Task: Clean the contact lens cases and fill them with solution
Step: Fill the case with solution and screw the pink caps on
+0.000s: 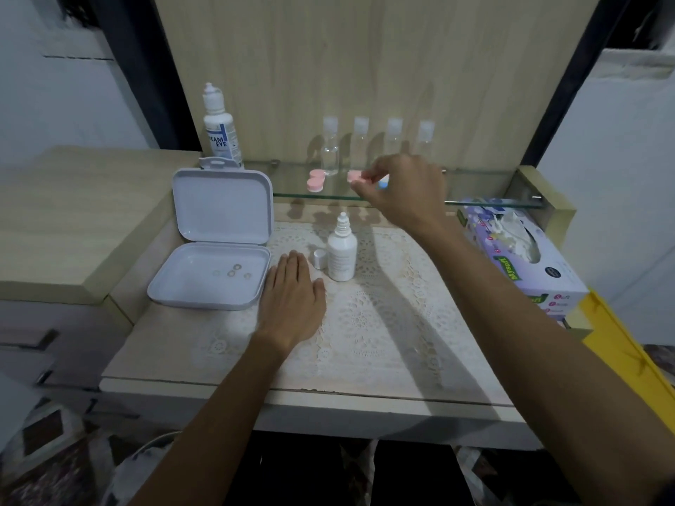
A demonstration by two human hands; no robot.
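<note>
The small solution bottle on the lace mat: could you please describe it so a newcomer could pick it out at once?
Start at the open white box on the desk and look right, past the left hand. The small solution bottle stands upright on the lace mat; unlike the taller bottle behind, its ribbed nozzle is uncapped, with a silver cap beside it.

I see a dim, cool-toned picture, softly blurred throughout, with the worktop point(365, 341) brightest near the centre. Long shadows from my arms fall rightward across it, and straight edges bow outward toward the frame's dark corners.
</note>
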